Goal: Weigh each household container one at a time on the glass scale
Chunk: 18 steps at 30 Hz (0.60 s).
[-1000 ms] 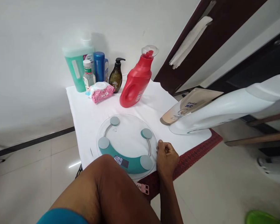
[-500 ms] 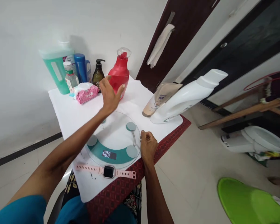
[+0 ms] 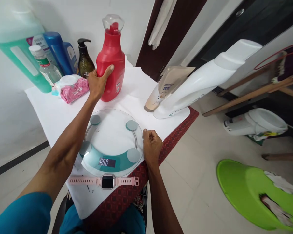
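My left hand (image 3: 97, 83) is against the lower left side of a red bottle (image 3: 112, 65) with a clear cap. Its thumb lies across the bottle's front, and the other fingers are hidden behind. The bottle stands upright on the white cloth. Curled into a loose fist, my right hand (image 3: 151, 144) rests at the right rim of a round glass scale (image 3: 109, 130); nothing shows in it. The scale's lit display reads zeros. A pink-strapped smartwatch (image 3: 107, 181) lies along the scale's near edge.
Left of the red bottle are a dark pump bottle (image 3: 85, 61), a pink wipes pack (image 3: 74, 91), a blue bottle (image 3: 57, 52), a small clear bottle (image 3: 47, 66) and a green jug (image 3: 21, 48). A beige tube (image 3: 161, 91) and white bottle (image 3: 197, 84) stand at right.
My left hand has gone from open fingers in front of the red bottle to a grip on its side. My right hand stays by the scale. The view has shifted closer.
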Available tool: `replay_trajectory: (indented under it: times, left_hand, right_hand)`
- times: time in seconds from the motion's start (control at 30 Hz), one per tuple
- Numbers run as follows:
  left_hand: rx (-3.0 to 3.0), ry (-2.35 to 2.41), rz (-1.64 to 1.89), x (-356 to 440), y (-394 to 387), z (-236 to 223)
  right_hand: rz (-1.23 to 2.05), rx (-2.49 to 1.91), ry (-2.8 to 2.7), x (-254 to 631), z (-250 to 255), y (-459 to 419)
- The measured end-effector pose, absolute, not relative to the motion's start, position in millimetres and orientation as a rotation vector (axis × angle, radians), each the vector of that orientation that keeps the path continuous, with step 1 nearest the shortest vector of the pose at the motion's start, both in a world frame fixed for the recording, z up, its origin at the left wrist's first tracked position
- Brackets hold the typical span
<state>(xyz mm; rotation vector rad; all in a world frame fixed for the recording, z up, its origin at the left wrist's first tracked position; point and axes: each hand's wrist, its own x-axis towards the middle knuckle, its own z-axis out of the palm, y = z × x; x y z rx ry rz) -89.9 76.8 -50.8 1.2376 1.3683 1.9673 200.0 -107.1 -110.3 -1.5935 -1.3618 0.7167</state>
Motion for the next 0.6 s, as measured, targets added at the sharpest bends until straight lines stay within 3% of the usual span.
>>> replay_trajectory:
  times: [0.23, 0.6]
  left_hand:
    - [1.102, 1.444, 2.007, -77, 55, -29]
    - [1.224, 1.22, 2.122, -61, -111, 43]
  right_hand:
    - [0.728, -1.632, -1.358, 200, -112, -106]
    - [0.711, -1.533, -1.361, 201, -116, -105]
